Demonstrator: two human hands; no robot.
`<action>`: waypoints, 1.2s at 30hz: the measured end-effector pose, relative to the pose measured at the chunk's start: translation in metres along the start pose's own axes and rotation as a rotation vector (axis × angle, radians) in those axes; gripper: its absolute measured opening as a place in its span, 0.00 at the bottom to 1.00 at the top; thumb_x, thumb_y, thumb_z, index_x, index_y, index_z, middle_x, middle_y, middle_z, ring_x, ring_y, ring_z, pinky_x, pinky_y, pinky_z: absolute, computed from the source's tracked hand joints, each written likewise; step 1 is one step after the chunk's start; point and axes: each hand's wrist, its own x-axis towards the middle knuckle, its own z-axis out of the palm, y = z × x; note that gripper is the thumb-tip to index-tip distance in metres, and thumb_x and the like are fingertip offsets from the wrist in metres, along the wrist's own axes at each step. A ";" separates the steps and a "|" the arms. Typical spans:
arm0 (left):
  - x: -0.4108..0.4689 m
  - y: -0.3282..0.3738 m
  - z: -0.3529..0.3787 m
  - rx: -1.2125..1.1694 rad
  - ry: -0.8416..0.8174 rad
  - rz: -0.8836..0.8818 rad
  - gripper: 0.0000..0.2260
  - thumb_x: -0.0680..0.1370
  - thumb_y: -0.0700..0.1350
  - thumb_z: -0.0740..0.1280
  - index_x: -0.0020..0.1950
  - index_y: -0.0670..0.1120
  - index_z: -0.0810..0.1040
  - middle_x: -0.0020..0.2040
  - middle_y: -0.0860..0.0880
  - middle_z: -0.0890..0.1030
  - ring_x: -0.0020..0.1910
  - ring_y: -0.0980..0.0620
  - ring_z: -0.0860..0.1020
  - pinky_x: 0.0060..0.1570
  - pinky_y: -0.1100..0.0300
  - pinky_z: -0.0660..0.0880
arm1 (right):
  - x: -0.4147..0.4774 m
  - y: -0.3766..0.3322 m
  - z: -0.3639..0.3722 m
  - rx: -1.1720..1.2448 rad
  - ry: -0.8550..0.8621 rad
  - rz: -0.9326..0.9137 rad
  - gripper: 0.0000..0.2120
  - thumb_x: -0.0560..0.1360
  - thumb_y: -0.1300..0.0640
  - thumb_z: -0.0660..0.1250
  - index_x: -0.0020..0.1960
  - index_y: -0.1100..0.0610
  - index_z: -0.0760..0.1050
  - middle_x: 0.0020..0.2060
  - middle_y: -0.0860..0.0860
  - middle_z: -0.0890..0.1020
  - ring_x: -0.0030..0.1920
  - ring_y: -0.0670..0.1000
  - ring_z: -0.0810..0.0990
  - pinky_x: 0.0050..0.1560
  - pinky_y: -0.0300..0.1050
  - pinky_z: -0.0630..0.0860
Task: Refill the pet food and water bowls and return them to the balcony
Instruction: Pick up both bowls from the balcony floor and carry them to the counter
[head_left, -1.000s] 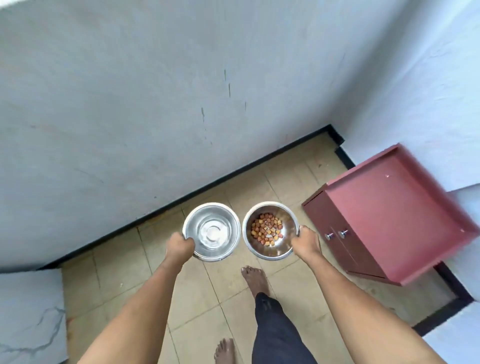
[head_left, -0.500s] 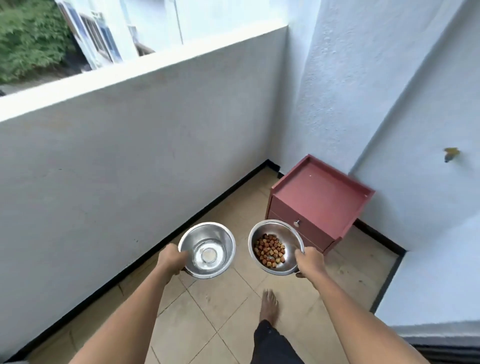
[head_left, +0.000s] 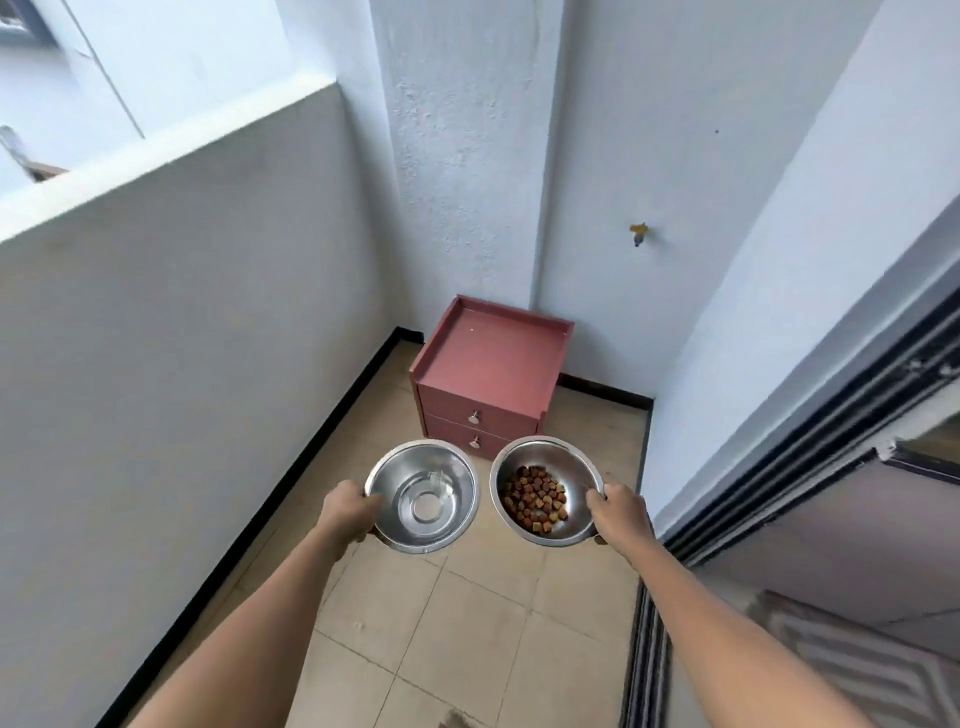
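Two steel bowls hang side by side above the balcony floor. The water bowl (head_left: 422, 496) on the left holds clear water, and my left hand (head_left: 347, 510) grips its near-left rim. The food bowl (head_left: 546, 491) on the right holds brown kibble, with my right hand (head_left: 617, 511) closed on its right rim. Both bowls are held level, a little apart from each other, in front of a small red cabinet (head_left: 491, 375).
The red cabinet with two drawers stands in the far corner on beige floor tiles (head_left: 467, 623). A grey parapet wall (head_left: 182, 338) runs along the left. A tap (head_left: 638, 232) juts from the back wall. A sliding door track (head_left: 644, 649) and door frame lie to the right.
My view has swung to the right and up, from the parapet toward the corner. The cabinet now sits straight ahead beyond the bowls. Both hands keep their grips on the bowls.
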 end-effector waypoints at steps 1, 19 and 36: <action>-0.002 0.007 0.006 0.011 -0.012 0.010 0.07 0.72 0.39 0.62 0.35 0.40 0.74 0.30 0.42 0.78 0.25 0.47 0.72 0.24 0.62 0.68 | -0.001 0.010 -0.006 0.024 0.002 0.020 0.16 0.81 0.56 0.62 0.35 0.57 0.74 0.32 0.54 0.80 0.32 0.56 0.84 0.37 0.56 0.86; -0.072 0.146 0.161 0.182 -0.301 0.325 0.09 0.75 0.35 0.61 0.36 0.40 0.75 0.30 0.43 0.75 0.23 0.51 0.68 0.22 0.64 0.62 | -0.043 0.206 -0.126 0.199 0.259 0.296 0.14 0.80 0.53 0.62 0.38 0.57 0.78 0.33 0.57 0.85 0.31 0.58 0.87 0.36 0.60 0.86; -0.124 0.316 0.317 0.411 -0.502 0.662 0.10 0.75 0.38 0.61 0.34 0.39 0.76 0.27 0.44 0.77 0.23 0.47 0.72 0.28 0.61 0.70 | -0.103 0.332 -0.225 0.393 0.605 0.570 0.15 0.83 0.54 0.62 0.39 0.58 0.77 0.31 0.55 0.84 0.30 0.55 0.86 0.37 0.57 0.87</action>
